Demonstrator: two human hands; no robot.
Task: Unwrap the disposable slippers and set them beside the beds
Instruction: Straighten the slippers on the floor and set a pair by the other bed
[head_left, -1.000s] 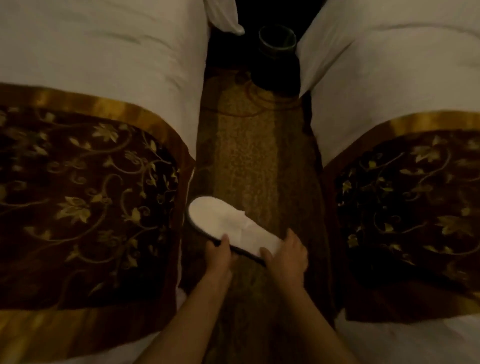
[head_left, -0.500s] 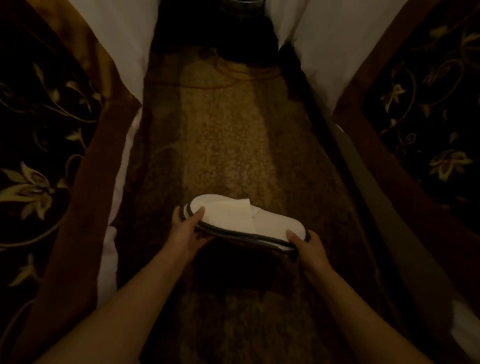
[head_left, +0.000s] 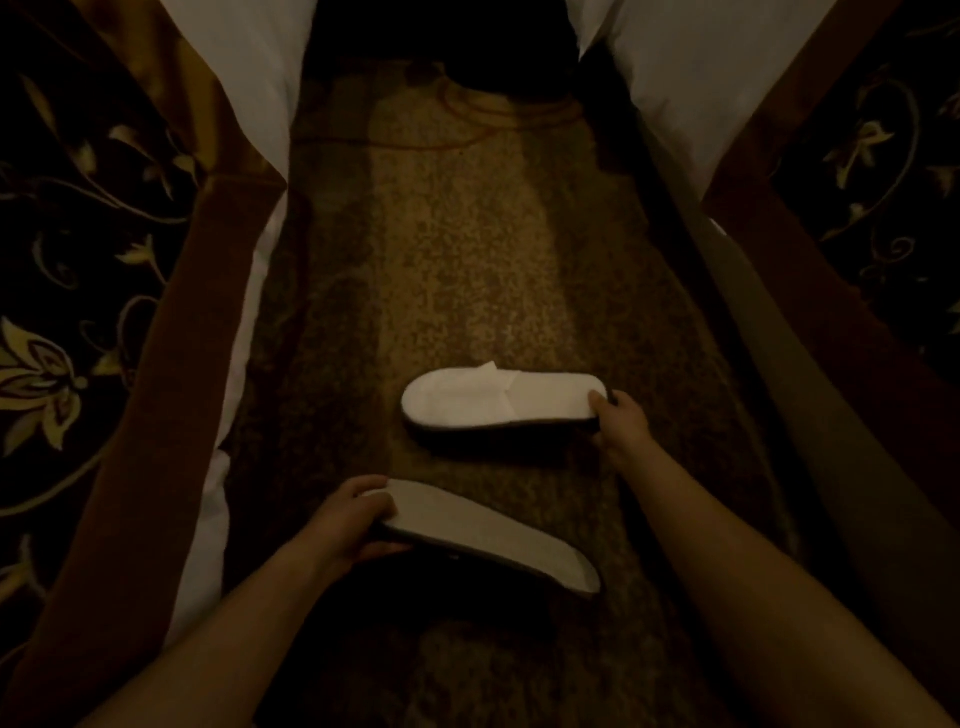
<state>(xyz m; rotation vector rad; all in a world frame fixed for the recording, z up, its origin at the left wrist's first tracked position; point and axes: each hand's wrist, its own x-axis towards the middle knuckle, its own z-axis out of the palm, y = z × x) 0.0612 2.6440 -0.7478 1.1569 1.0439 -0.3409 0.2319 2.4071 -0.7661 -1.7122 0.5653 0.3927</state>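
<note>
White flat cloth slippers both run crosswise over the brown speckled carpet (head_left: 467, 260): the farther slipper (head_left: 498, 397) stretches leftward from the right hand (head_left: 621, 423), which pinches its heel; the nearer slipper (head_left: 483, 535) stretches rightward from the left hand (head_left: 348, 525), fingers curled round its end.

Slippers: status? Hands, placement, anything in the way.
Right hand grips far slipper, level, on or just above carpet. Left hand grips near slipper, tilted, raised. No obstacle on carpet nearby.

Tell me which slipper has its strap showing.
The farther slipper, held by the right hand; the nearer slipper, in the left hand, shows no strap.
</note>
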